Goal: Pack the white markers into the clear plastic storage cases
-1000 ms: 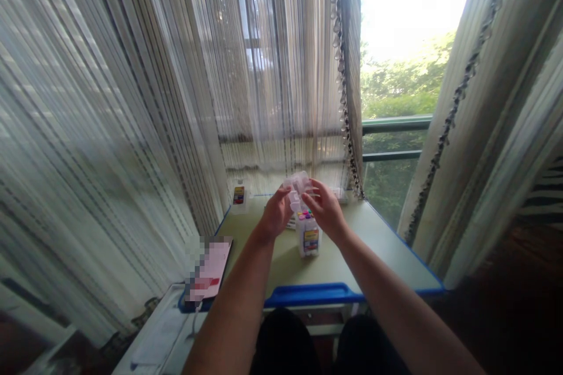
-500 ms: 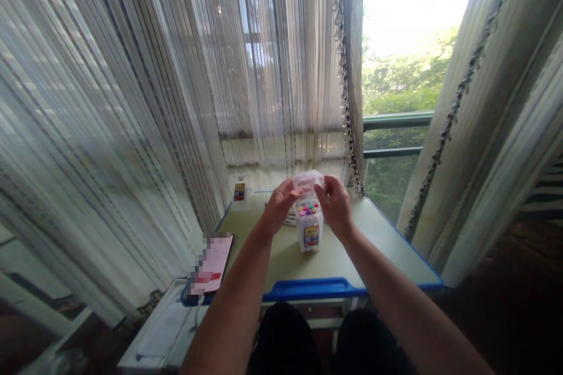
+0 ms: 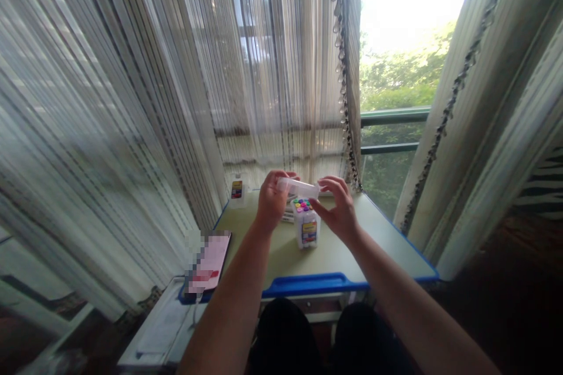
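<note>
A translucent plastic lid (image 3: pixel 299 188) is held tilted in the air, low end to the right. My left hand (image 3: pixel 271 199) is closed around its left end. At the other end, my right hand (image 3: pixel 338 205) has its thumb below the lid and its fingers above, curved about the edge. Under the lid stands an uncovered clear marker box (image 3: pixel 308 235) with a yellow and blue label. Several round caps in many colours (image 3: pixel 302 205) show at its top.
The table (image 3: pixel 264 252) has a blue rim. A second clear case (image 3: pixel 237 192) stands at the back left. White items (image 3: pixel 288 215) lie partly hidden behind the marker box. A pink-screened tablet (image 3: pixel 215 252) with a cable lies at the left edge. Curtains hang behind.
The lid has gone from facing up over the marker box to an edge-on tilt, slightly left. My right hand's fingers are spread wider. The whole view has shifted a little.
</note>
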`<state>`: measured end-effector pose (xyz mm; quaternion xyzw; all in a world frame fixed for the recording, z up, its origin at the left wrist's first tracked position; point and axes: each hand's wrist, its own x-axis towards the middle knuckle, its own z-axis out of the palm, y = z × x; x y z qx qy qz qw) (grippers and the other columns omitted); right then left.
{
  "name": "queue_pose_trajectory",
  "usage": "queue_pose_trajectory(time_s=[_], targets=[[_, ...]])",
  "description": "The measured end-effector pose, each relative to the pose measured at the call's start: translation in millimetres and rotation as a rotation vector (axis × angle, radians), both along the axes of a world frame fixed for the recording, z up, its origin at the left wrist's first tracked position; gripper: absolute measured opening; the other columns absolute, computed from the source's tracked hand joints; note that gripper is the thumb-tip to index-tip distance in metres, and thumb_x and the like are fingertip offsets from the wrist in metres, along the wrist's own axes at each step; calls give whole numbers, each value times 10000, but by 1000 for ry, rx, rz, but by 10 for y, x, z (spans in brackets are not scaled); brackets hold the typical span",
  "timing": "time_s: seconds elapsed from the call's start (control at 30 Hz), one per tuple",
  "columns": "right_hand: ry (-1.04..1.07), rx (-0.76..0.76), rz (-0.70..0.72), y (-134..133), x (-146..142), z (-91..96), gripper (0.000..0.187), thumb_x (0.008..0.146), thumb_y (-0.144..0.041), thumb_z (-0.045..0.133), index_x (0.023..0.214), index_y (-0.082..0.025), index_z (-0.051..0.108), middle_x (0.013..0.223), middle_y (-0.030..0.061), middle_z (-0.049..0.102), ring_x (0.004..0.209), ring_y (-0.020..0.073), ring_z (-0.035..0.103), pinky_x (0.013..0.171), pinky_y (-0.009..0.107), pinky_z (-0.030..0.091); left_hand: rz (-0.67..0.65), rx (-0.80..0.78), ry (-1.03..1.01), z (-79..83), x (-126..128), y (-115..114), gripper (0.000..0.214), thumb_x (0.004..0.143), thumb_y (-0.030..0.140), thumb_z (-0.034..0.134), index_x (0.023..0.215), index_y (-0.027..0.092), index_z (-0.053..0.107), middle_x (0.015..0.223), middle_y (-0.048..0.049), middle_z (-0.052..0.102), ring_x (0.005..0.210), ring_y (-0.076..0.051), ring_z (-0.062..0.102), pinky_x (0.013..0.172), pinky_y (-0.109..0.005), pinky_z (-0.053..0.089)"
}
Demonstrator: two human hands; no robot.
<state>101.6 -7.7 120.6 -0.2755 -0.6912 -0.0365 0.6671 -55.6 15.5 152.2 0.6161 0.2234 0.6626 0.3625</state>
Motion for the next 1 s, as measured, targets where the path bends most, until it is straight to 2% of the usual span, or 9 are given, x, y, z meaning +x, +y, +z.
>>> queue_pose_trajectory(time_s=[0.2,0.37,0.47,0.57,0.63,0.7,0.77,0.87,1.0], targets=[[181,-217,214,70,-13,5,283,789,-243,611,1071,-227,591,995,50,623,769,140,635,713,315,550,-9,61,35,66,41,-48,153,737,168,570,854,199,477,1042,-54,647,967,-189,640,788,-335,518],[499,-571,476,226,-76,183,340,662,-271,700,981,-196,611,822,-1,680,726,146,653,682,305,566,11,182,212,127,0,-44,405,708,208,668,1084,207,518,1158,-94,623,1110,-202,567,888,-335,469],[465,-801,671,274,-121,302,307,613,-254,738,883,-154,633,798,25,687,744,159,664,747,313,562,44,208,325,157,-22,-40,413,697,263,699,1081,194,566,1185,-93,616,1083,-207,581,873,-317,473],[278,-923,764,276,-82,380,301,636,-273,714,891,-139,627,812,62,685,754,182,667,770,352,560,191,222,442,182,-37,-19,258,751,282,637,984,170,619,961,-60,691,843,-174,647,751,-277,502],[166,-829,673,253,3,424,438,645,-260,698,1057,-167,583,973,87,672,834,202,660,783,383,555,412,274,543,205,-42,10,198,779,259,593,945,162,640,851,-48,698,762,-170,643,729,-277,499],[63,-600,470,215,101,482,612,653,-230,682,1233,-228,484,1210,99,581,997,225,614,841,407,533,598,360,656,242,-32,41,198,790,238,570,948,153,652,878,-71,701,804,-190,645,771,-296,495],[-91,-362,245,186,172,560,645,685,-206,650,1294,-259,443,1328,91,498,1147,241,528,933,427,480,676,422,771,296,-2,60,241,801,240,551,997,142,652,944,-100,702,855,-212,648,803,-317,494],[-320,-227,55,227,211,681,511,734,-155,588,1234,-237,522,1210,88,587,1073,234,566,919,423,477,657,406,837,383,50,56,324,819,280,540,1094,133,627,977,-113,702,874,-225,654,820,-339,501],[-269,-328,14,501,259,669,304,732,-185,605,1035,-188,585,923,61,656,785,178,615,709,328,525,419,264,606,369,16,89,637,733,404,677,1292,167,484,1095,-114,673,928,-224,654,811,-330,525]])
